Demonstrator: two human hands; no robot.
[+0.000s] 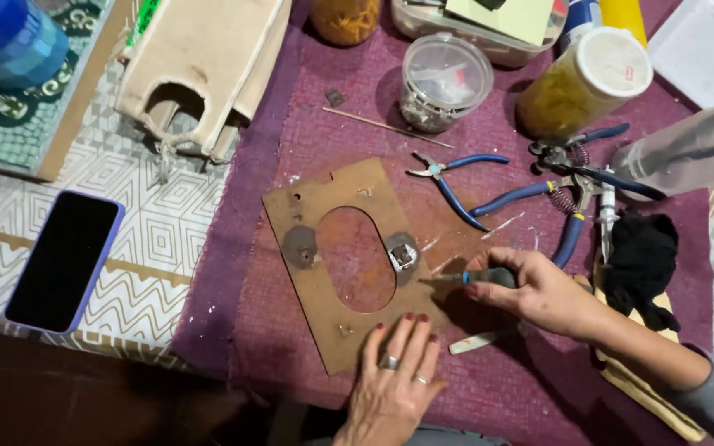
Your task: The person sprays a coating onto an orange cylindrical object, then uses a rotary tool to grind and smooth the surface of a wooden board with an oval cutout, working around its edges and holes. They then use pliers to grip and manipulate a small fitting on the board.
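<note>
while the left hand (394,376) lies flat, fingers spread, pinning the lower edge of the brown board with an oval cut-out (336,260) at frame centre, the right hand (530,289) closes its fingers round a small screwdriver (464,278), tip near the metal fitting (402,256) on the cut-out's rim. risk: the tip may slip off and gouge the board if pressure loosens. upper right: a cylindrical yellow jar with a white lid (586,81); beside it a clear round tub (444,81); blue-handled pliers (456,177) below.
</note>
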